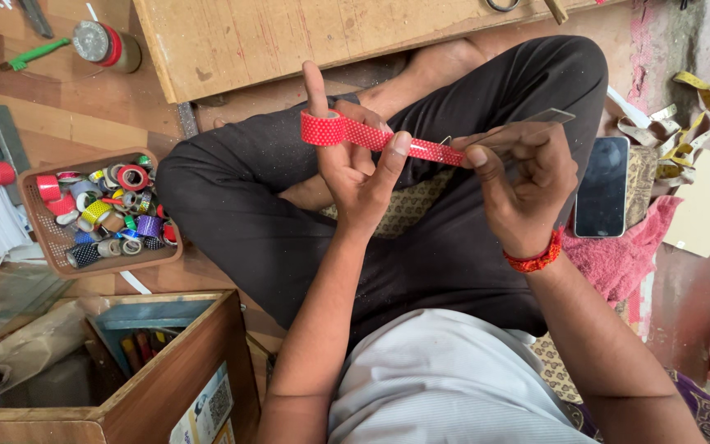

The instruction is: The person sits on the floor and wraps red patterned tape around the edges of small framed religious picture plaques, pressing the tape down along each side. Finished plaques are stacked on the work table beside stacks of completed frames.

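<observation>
My left hand [355, 164] holds a roll of red dotted tape [324, 129] looped over its raised index finger, with the thumb pressing on the tape strip [408, 145] that stretches to the right. My right hand [523, 177] pinches the far end of that strip together with a thin flat transparent strip [527, 127] that sticks out toward the upper right. Both hands hover above my crossed legs in dark trousers. A red thread band [536, 259] circles my right wrist.
A brown tray [51, 238] with several coloured tape rolls lies at the left. A wooden box [166, 378] stands at the lower left, a wooden board [289, 37] at the top. A dark phone [603, 187] rests on pink cloth at the right, near yellow tape scraps [684, 131].
</observation>
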